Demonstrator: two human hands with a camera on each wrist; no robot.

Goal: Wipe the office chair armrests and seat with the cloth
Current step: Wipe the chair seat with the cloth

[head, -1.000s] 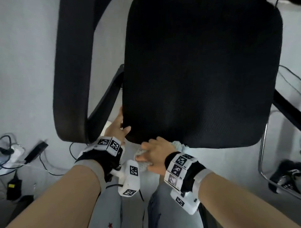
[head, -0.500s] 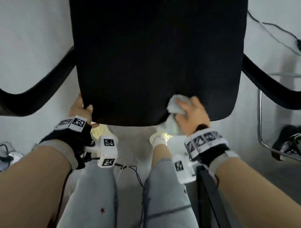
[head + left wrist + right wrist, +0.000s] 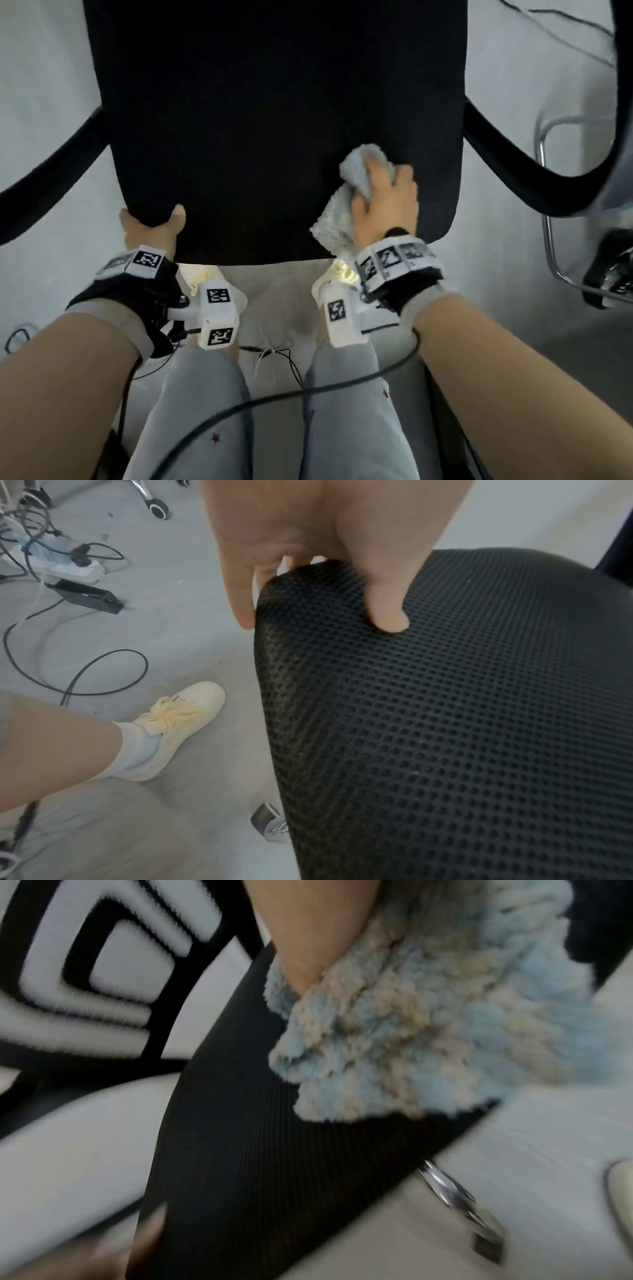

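Black mesh seat (image 3: 274, 120) of the office chair fills the head view, front edge toward the person. Right hand (image 3: 385, 202) is on the seat near its front right corner, fingers (image 3: 378, 171) curled round a bunched light blue cloth (image 3: 356, 171); part of the cloth pokes out ahead of the fingers, the rest spreads flat under the palm and trails toward the wrist, lying on the mesh. Right wrist view is blurred: cloth (image 3: 428, 1031) fluffy, blue and beige, pressed against the dark seat fabric (image 3: 257, 1150) just below the hand. Left hand (image 3: 152, 226) grips the seat's front left corner, thumb (image 3: 387, 607) on top of the mesh, fingers (image 3: 240, 588) wrapped down over the edge and partly hidden under it. Left armrest (image 3: 51, 171) and right armrest (image 3: 513, 164) curve out on each side of the seat, both untouched by hands. Person's legs in grey trousers (image 3: 205, 411) below, cream shoe (image 3: 178, 723) on the grey floor (image 3: 154, 631), cables (image 3: 103, 674) and a power strip (image 3: 65, 569) lying off to the left, well apart from the chair.
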